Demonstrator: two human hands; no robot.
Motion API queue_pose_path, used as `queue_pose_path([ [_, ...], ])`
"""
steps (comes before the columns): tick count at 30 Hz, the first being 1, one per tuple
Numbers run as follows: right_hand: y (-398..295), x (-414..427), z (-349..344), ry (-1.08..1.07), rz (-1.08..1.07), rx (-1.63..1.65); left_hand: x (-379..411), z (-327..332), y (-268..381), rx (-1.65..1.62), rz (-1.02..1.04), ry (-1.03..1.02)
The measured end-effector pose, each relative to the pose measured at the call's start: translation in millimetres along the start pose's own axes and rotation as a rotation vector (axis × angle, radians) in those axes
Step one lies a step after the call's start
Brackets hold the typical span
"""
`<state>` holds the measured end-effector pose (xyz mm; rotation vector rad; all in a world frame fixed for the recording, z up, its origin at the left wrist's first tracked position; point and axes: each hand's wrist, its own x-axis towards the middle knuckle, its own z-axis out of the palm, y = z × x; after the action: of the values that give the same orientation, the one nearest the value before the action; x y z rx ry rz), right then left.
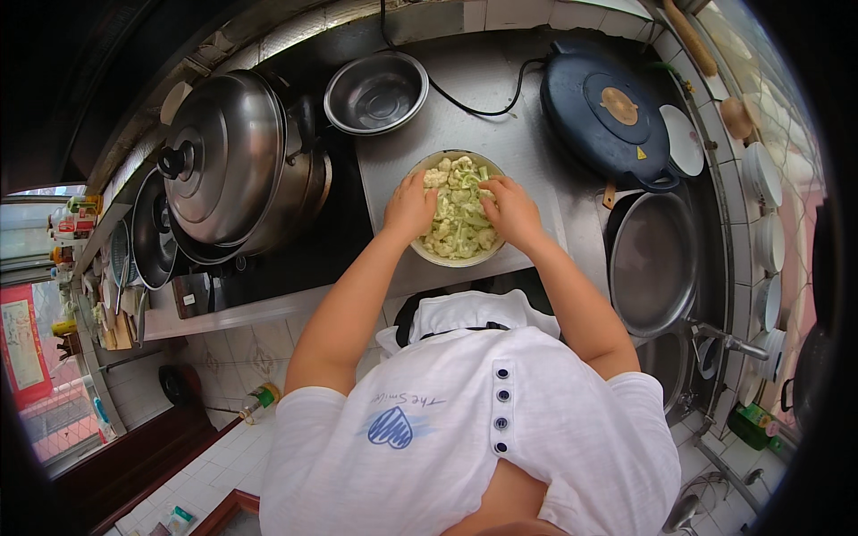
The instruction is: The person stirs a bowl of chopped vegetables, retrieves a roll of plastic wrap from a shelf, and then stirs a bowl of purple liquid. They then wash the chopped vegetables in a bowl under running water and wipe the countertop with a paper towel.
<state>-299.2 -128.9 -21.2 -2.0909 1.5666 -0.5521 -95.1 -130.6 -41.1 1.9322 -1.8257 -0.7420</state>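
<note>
A round metal bowl with a pale rim (458,262) sits on the metal counter, filled with cut cauliflower pieces (460,213). My left hand (410,206) lies over the bowl's left side, its thumb and fingers spread against the florets at the edge. On the opposite side, my right hand (511,209) reaches over the rim, curved fingertips and thumb touching the cauliflower. Neither hand is seen closed around a piece; some fingertips are partly hidden among the florets.
Behind the bowl stands an empty steel basin (376,94). A large lidded steel pot (228,157) is on the black cooktop at left. At right are a dark blue electric griddle (603,120) with a cord, a large oval metal pan (653,264) and a faucet (730,340).
</note>
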Motion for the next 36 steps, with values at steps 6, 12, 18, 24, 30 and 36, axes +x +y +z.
queue_pose_path([
  [6, -4, 32, 14, -0.236, 0.109, -0.233, 32, 1, 36, 0.351, -0.205, -0.278],
  [12, 13, 26, 0, -0.245, 0.046, 0.055, 18, -16, 33, 0.275, -0.006, -0.181],
  [18, 6, 17, -23, -0.223, 0.115, 0.392, 1, -46, 29, -0.819, -0.293, -0.582],
  [24, -13, 19, -27, -0.267, 0.038, 0.582, -11, -46, 31, -1.003, -0.255, -0.597],
  [30, -12, 16, -14, -0.283, 0.133, 0.745, -18, -39, 37, -0.822, -0.050, -0.454],
  [36, -6, 10, -8, -0.303, 0.283, 1.046, -30, -35, 42, -0.696, 0.013, -0.243],
])
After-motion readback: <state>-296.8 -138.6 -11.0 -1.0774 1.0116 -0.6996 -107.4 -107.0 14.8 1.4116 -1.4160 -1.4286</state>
